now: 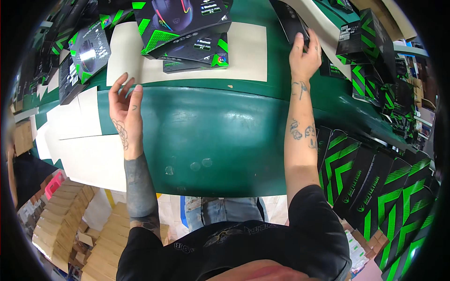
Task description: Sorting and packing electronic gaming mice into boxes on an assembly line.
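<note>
My left hand (126, 100) hovers at the left over the green table, its fingers apart with nothing in them. Close beyond it lies a cream cardboard sheet (251, 54), its left end curving upward. On that sheet sits a small stack of black-and-green mouse boxes; the top box (185, 23) has a gaming mouse pictured on it. At the far right, my right hand (305, 56) grips the near end of a flat black box (287, 19) between thumb and fingers. The far end of this box runs out at the picture's upper edge.
More mouse boxes (91, 49) pile up at the far left. Black-and-green boxes (368, 42) are stacked at the right, beside a curled cream sheet (323, 28). White sheets (89, 157) lie on the table's left. Large patterned cartons (370, 182) stand at the lower right; brown cartons (63, 220) fill the lower left.
</note>
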Motion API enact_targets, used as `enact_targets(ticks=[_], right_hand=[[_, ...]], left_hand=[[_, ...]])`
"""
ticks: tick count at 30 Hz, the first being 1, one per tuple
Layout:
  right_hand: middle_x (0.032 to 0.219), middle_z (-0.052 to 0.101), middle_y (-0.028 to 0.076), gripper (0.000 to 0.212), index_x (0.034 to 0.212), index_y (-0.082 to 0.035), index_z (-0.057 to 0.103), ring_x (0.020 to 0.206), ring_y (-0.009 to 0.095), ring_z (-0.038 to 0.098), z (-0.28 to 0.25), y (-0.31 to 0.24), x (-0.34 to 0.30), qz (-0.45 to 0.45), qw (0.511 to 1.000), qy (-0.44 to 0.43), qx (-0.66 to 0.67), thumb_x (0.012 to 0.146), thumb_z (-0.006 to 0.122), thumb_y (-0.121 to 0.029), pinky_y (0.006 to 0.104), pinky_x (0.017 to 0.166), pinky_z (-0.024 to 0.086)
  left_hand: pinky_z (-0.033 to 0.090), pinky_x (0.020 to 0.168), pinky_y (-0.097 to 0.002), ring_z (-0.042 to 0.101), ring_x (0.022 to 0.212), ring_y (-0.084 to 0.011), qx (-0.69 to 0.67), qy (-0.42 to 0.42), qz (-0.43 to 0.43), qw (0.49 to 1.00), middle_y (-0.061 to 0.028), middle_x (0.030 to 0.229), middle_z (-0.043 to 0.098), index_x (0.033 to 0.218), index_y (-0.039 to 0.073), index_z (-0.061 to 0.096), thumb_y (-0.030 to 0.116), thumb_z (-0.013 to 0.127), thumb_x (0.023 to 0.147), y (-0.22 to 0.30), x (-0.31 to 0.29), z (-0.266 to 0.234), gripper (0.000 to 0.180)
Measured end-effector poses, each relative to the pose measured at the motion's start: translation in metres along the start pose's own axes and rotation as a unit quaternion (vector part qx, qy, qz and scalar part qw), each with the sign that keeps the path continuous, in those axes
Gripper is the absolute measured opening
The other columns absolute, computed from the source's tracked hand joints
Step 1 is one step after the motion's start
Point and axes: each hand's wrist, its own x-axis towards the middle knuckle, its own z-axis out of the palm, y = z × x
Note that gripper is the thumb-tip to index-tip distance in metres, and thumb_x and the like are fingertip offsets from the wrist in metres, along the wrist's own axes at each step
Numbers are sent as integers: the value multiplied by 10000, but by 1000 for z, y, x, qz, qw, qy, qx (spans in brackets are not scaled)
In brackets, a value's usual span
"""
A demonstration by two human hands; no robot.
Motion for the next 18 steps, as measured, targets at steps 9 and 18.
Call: enact_targets(ticks=[9,18], right_hand=[[1146,499,112,414,1169,-46,461,991,273,518,-50,1,-18,476,821,120,293,872,473,-334,425,778,473],[1056,555,101,279,999,-28,543,990,271,544,-94,-11,-57,579,614,-131,520,748,623,-121,444,790,502]], left_hand=[[453,768,-266,569,854,-135,7,-227,-15,974,-54,942,589,990,56,565,91,664,762,-11,-43,43,251],[446,845,-329,527,1028,-226,76,-297,70,949,-124,1153,497,1166,32,467,155,710,723,2,-46,107,519]])
